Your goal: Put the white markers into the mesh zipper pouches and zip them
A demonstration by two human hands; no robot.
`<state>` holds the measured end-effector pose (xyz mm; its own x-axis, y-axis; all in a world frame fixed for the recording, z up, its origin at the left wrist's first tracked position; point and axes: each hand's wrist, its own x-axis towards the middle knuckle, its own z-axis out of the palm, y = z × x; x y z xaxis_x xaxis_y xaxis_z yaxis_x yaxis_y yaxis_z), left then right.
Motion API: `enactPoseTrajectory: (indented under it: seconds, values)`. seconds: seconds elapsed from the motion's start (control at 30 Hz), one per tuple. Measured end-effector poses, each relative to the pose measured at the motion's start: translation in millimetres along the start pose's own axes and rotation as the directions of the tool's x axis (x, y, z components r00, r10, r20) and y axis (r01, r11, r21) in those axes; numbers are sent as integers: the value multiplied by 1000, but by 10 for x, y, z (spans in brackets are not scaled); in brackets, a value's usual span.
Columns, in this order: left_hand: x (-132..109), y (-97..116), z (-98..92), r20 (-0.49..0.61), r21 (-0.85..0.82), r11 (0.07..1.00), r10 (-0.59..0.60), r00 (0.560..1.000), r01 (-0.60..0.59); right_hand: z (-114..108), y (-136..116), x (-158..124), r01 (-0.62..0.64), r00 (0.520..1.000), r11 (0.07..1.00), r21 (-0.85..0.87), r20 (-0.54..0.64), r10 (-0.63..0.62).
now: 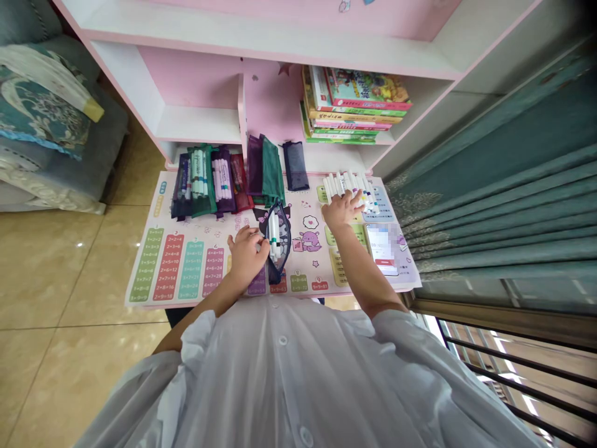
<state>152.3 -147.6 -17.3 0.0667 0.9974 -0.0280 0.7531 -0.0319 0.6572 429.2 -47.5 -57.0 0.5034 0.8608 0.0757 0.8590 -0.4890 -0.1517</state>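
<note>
My left hand (246,251) grips the edge of a dark blue mesh pencil pouch (278,239) that stands open in the middle of the desk, with a few white markers inside it. My right hand (342,208) lies on a row of loose white markers (351,185) at the back right of the desk, fingers curled over them. Both arms reach out from white sleeves.
Filled mesh pouches (205,180) lie at the back left, with empty purple, green and dark ones (275,165) beside them. A phone (382,249) lies at the right edge. A printed mat (186,261) covers the desk. Books (354,102) stack in the pink shelf. A curtain (504,205) hangs on the right.
</note>
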Motion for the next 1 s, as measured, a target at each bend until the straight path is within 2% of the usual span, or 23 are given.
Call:
enactPoseTrajectory:
  seconds: [0.27, 0.4, 0.47, 0.63, 0.73, 0.87, 1.0]
  values:
    - [1, -1, 2, -14, 13, 1000, -6, 1000, 6, 27, -8, -6, 54, 998, 998, -41, 18, -53]
    - [-4, 13, -11, -14, 5, 1000, -3, 1000, 3, -33, -33, -35, 51, 994, 997, -56, 103, -45]
    - [-5, 7, -7, -15, 7, 1000, -1, 1000, 1, -98, -48, -115, 78, 992, 997, -26, 98, -75]
    - [1, -13, 11, -21, 11, 1000, 8, 1000, -8, -350, -108, -559, 183, 979, 974, 133, -109, -170]
    - [4, 10, 5, -19, 5, 1000, 2, 1000, -2, -504, -179, -915, 281, 955, 921, 269, -172, -241]
    - [5, 46, -4, -31, -3, 1000, -11, 999, 11, -608, -310, -1357, 398, 917, 833, 385, -171, -359]
    - [4, 31, 10, -61, -7, 1000, 1, 998, -1, -580, -444, -1627, 430, 899, 811, 397, -108, -424]
